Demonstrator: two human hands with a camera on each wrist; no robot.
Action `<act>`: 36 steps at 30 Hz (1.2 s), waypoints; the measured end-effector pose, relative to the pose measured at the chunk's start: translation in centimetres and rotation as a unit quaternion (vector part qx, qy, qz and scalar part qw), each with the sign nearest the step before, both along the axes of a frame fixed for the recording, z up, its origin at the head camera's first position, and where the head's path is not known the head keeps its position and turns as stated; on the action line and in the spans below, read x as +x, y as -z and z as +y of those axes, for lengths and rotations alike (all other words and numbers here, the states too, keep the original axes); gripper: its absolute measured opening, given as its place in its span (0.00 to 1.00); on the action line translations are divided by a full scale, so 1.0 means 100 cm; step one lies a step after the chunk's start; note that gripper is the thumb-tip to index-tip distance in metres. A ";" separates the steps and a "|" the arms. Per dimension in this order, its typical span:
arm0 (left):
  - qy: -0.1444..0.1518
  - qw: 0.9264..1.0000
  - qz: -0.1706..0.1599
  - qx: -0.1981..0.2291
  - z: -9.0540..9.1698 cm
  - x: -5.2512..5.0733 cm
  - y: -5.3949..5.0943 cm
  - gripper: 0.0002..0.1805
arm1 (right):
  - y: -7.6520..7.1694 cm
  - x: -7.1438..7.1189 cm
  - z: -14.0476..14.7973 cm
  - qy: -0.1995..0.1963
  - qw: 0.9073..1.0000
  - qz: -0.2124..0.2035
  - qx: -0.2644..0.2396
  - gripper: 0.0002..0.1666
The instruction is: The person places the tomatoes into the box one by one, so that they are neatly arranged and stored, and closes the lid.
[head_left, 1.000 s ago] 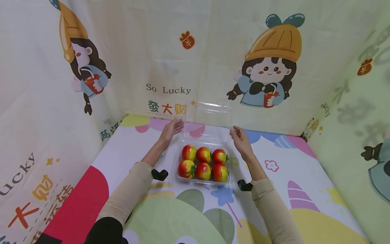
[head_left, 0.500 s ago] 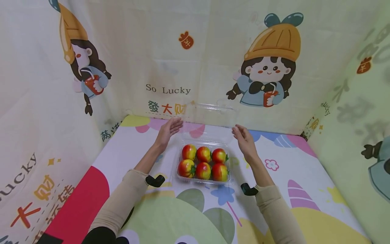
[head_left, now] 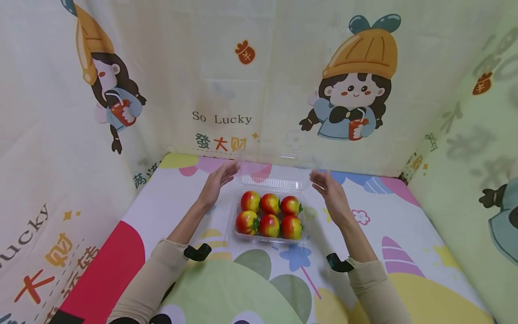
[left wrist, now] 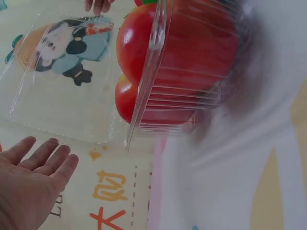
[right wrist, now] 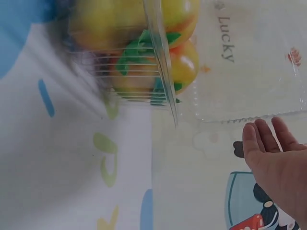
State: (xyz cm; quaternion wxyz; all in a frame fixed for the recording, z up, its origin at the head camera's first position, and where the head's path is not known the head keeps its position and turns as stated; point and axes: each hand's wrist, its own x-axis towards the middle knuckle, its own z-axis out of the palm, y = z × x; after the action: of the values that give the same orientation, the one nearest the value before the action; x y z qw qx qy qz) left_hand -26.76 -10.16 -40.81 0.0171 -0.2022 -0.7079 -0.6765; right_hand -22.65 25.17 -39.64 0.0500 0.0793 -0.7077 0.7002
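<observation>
A clear plastic clamshell box (head_left: 269, 240) sits on the table with several red-and-yellow fruits (head_left: 270, 226) in two rows, green leaves on them. Its transparent lid (head_left: 275, 182) is raised at the far side, hinged open. To the left of the lid is my left hand (head_left: 218, 182), fingers extended; in the left wrist view the left hand (left wrist: 36, 187) lies near the lid's edge. On the lid's other side my right hand (head_left: 332, 193) reaches in, and in the right wrist view its fingertips (right wrist: 261, 125) are close to the lid's rim. Whether either touches it, I cannot tell.
A cartoon-printed cloth (head_left: 251, 270) covers the table. Printed curtains (head_left: 279, 81) close off the back and both sides, and the back one stands close behind the lid. Small black cameras (head_left: 197, 252) are strapped at both wrists.
Both hands have moved apart, left hand leftward and right hand rightward, away from the lid's sides. The lid's top edge appears lower in the head view. The box and fruits stay put.
</observation>
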 end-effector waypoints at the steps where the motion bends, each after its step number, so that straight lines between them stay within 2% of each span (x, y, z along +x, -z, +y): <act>1: 0.001 1.000 0.001 0.000 -0.001 0.002 0.000 0.35 | 0.000 0.002 0.001 -0.002 1.000 0.000 -0.005 0.41; 10: 0.001 1.000 -0.001 -0.016 -0.006 0.025 0.000 0.37 | 0.003 0.022 0.006 -0.005 1.000 -0.009 0.014 0.38; 15: -0.002 0.999 0.011 -0.031 -0.010 0.034 0.007 0.33 | 0.008 0.034 0.005 0.004 0.999 -0.029 0.039 0.40; 20: -0.011 0.998 0.014 -0.056 -0.013 0.043 0.016 0.29 | 0.014 0.042 0.006 0.003 0.997 -0.021 0.076 0.41; 26: -0.013 0.997 0.006 -0.079 -0.017 0.050 0.025 0.23 | 0.021 0.049 0.009 -0.005 0.996 -0.006 0.093 0.35; 32: 0.005 0.994 0.043 -0.096 -0.021 0.053 0.034 0.20 | 0.027 0.057 0.011 -0.006 0.993 -0.017 0.119 0.32; 36: 0.011 0.993 0.050 -0.110 -0.023 0.057 0.038 0.20 | 0.032 0.060 0.011 -0.009 0.992 -0.026 0.126 0.31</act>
State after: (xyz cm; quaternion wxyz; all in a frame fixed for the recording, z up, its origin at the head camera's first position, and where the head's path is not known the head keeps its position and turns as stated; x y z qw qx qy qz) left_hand -21.11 -12.44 -44.65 0.0225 -0.2441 -0.7738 -0.5841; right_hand -16.61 26.30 -42.81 0.0150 0.0732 -0.7906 0.6078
